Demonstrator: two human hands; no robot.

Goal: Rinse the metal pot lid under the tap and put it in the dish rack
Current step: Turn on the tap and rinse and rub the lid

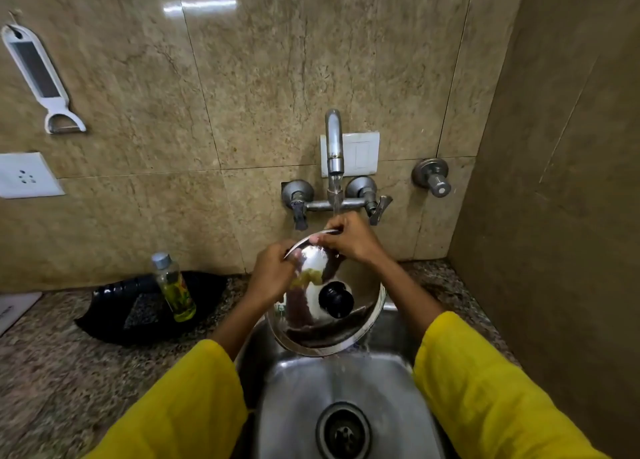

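Metal pot lid [329, 323] held tilted over the sink [304, 406], far rim up under the tap [334, 143], black knob [336, 299] facing the person. Water runs from the spout onto the upper rim and sheets off the low edge into the basin. Left hand [272, 273] is closed on the lid's upper-left rim, fingers curled over the edge; something pale yellow-green sits at its fingertips, maybe soap or a scrubber, can't tell which. Right hand [349, 238] pinches the top rim right under the stream. Both grips sit at the far edge only; the low, near edge hangs unsupported.

No dish rack visible. A black tray [114, 316] sits on the counter's left side by the back wall, with a bottle [173, 287] standing on it; whether that serves as the rack, can't say.

Risks, as judged: wet steel plus soapy fingers means the lid could slip and clang into the basin. Steep tilt could deflect water over the sink's front edge onto the yellow sleeves [485, 389]. Residue on the inner face may stay if only the rim gets the stream.
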